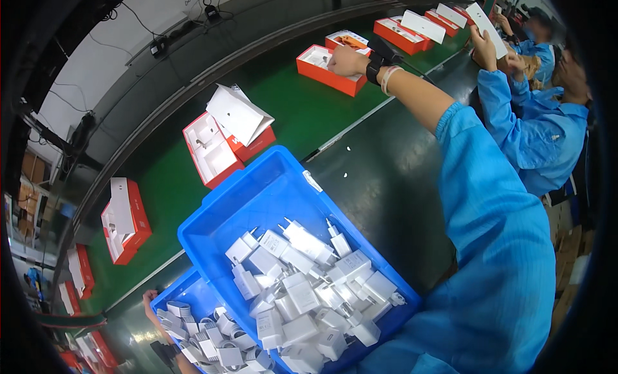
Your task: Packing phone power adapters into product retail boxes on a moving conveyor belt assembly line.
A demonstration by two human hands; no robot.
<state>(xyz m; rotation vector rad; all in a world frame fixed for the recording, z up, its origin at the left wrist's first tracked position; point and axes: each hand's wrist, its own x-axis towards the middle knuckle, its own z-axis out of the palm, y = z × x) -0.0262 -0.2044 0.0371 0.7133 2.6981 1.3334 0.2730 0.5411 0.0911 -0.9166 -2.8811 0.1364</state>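
Observation:
My right hand (pixel 347 62) reaches far out over the conveyor, its curled fingers inside a red box (pixel 335 82) with a white insert. What those fingers hold is hidden. A black strap and a pale band circle that wrist, beside a black device (pixel 385 53) with a cable. At the lower left, my left hand (pixel 154 313) grips the outer edge of a blue bin (pixel 168 290) of coiled white cables (pixel 230 355). Overlapping that bin is a larger blue bin (pixel 248 181), tilted and half full of white plug chargers (pixel 300 292).
Along the green conveyor (pixel 164 174) stand several open red boxes; one (pixel 209 152) has a folded white card (pixel 239 113) leaning beside it. More boxes (pixel 396 36) line its far right. Co-workers in blue sleeves (pixel 534 142) stand at right, one hand (pixel 484 49) holding a white card.

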